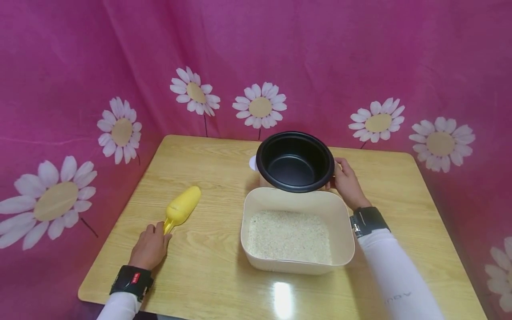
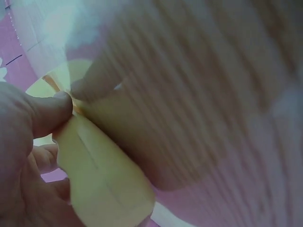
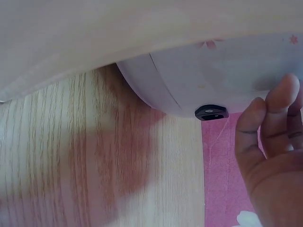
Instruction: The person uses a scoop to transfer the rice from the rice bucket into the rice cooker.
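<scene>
A yellow scoop (image 1: 183, 206) lies low over the left part of the table, its rounded bowl pointing away. My left hand (image 1: 150, 246) holds it by the handle, and in the left wrist view the thumb (image 2: 52, 113) presses on the yellow plastic (image 2: 104, 175). A wide black pot (image 1: 294, 164) sits in a pale rice cooker (image 3: 189, 80) behind a cream bin (image 1: 296, 264) of rice (image 1: 288, 235). At the cooker's right side is my right hand (image 1: 350, 184), its slightly bent fingers (image 3: 281, 94) right at the wall, not wrapped round anything.
The bin stands directly in front of the cooker and hides its lower front. A black socket (image 3: 211, 112) shows low on the cooker's side. The wooden table (image 1: 216, 266) has a pink flowered cloth (image 1: 312, 58) behind and at both sides.
</scene>
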Available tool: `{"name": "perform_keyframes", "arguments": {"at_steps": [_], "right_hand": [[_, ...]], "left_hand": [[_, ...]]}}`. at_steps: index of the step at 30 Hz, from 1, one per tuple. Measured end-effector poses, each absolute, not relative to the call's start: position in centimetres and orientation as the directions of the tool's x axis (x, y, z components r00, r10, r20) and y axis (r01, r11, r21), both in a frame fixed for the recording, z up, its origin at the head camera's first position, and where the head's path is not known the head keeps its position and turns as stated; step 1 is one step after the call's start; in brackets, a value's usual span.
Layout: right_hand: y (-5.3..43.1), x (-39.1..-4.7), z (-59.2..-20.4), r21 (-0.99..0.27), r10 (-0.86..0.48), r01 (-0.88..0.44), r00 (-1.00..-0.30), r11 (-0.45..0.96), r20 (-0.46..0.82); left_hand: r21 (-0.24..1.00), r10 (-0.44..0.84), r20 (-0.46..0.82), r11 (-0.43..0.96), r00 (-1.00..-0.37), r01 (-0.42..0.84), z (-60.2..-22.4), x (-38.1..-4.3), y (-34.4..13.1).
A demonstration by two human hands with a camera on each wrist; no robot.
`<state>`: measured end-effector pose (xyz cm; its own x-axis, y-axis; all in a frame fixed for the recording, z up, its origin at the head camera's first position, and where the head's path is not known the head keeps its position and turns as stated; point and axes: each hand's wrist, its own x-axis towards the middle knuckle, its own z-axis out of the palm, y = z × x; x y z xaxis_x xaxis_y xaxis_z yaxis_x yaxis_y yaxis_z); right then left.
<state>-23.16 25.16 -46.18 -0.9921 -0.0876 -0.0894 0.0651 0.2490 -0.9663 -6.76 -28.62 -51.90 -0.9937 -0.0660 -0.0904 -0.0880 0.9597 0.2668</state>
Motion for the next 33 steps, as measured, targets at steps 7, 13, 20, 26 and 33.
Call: {"name": "perform_keyframes", "arguments": {"at_steps": [7,13,20,26,33], "right_hand": [[25.5,-23.5,-46.4,-0.967,-0.102,0.101,-0.987,0.233,-0.128],[25.1,-23.7,-46.5,-0.961,-0.083,0.097,-0.989,0.26,-0.122],[24.8,-23.8,-46.4,-0.961,-0.085,0.047,-0.994,0.274,-0.073],[25.0,-23.9,-45.9,-0.982,-0.095,0.081,-0.991,0.171,-0.098],[25.0,-24.2,-45.9,-0.971,-0.068,0.084,-0.992,0.222,-0.102]], "left_hand": [[0.319,-0.06,-0.1,0.943,-0.993,-0.09,-51.8,-6.8,-29.0],[0.39,-0.135,-0.152,0.902,-0.979,-0.185,-51.2,-6.7,-28.8],[0.434,-0.176,-0.187,0.868,-0.966,-0.242,-50.3,-6.4,-28.1],[0.434,-0.092,-0.11,0.891,-0.99,-0.131,-48.9,-6.1,-27.1],[0.471,-0.034,-0.148,0.876,-0.988,-0.101,-47.1,-5.8,-26.2]]}}
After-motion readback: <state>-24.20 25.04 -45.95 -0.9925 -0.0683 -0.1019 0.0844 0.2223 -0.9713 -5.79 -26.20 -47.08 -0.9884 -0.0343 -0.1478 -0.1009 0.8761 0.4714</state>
